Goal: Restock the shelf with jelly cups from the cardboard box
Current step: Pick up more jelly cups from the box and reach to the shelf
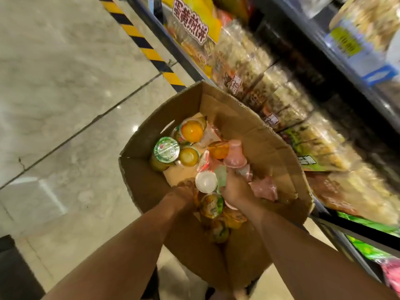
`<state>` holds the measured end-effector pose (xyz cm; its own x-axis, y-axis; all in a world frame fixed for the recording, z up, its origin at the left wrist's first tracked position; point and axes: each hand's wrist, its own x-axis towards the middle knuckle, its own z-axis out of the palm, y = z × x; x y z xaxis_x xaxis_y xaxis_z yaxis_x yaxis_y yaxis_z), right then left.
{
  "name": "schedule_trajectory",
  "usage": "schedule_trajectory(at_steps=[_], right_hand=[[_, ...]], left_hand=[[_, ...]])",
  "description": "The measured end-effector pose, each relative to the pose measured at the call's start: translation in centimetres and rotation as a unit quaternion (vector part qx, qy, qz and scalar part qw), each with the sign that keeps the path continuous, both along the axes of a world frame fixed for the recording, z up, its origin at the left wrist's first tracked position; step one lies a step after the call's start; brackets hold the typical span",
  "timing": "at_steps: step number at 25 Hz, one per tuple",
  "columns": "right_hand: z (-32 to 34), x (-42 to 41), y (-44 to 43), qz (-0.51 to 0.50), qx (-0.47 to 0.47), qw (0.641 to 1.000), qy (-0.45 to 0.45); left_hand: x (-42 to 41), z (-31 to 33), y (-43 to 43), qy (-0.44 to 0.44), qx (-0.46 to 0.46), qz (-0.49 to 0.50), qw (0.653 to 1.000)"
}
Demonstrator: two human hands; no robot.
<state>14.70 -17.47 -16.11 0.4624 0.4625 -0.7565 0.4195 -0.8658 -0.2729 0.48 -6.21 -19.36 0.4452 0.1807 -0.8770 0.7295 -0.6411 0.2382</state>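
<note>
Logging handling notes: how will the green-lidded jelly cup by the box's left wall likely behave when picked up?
The green-lidded jelly cup likely stays rigid, its moulded shape intact. Its glossy film lid looks slippery, perhaps puncturable. Round and loose in the cardboard box, it may roll.

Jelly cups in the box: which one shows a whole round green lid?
The cup with the round green-and-white foil lid, farthest left, by the left wall of the brown cardboard box; its neighbours show orange, pink or white.
</note>
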Motion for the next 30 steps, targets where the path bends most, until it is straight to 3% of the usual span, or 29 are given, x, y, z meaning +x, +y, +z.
schedule_trajectory(at_steps=[4, 8, 17, 22, 26, 30], right_hand=[[-2.7, 0.0, 0.6, -0.012, -0.019, 0.998, -0.056], [-3.5, 0.0, 0.6, 0.000, -0.018, 0.994, -0.112], [-0.4, 1.1, 0.7, 0.050, -0.028, 0.994, -0.093], [0.4, 1.9, 0.1, 0.064, -0.035, 0.991, -0.110], [4.5, 2.1, -0.2, 0.065, -0.030, 0.991, -0.112], [10.5, 1.6, -1.0, 0.059, -0.028, 0.992, -0.104]], left_hand=[[0.1, -2.7, -0.3, 0.036, -0.022, 0.054, 0.998], [0.7, -3.2, -0.7, 0.054, -0.002, 0.035, 0.998], [0.2, -2.3, -0.8, 0.060, -0.001, 0.024, 0.998], [0.1, -3.3, -2.6, 0.073, 0.005, 0.105, 0.992], [-0.3, 0.4, -2.2, 0.076, -0.038, 0.154, 0.984], [-0.5, 8.6, -1.0, 0.065, -0.039, 0.169, 0.983]])
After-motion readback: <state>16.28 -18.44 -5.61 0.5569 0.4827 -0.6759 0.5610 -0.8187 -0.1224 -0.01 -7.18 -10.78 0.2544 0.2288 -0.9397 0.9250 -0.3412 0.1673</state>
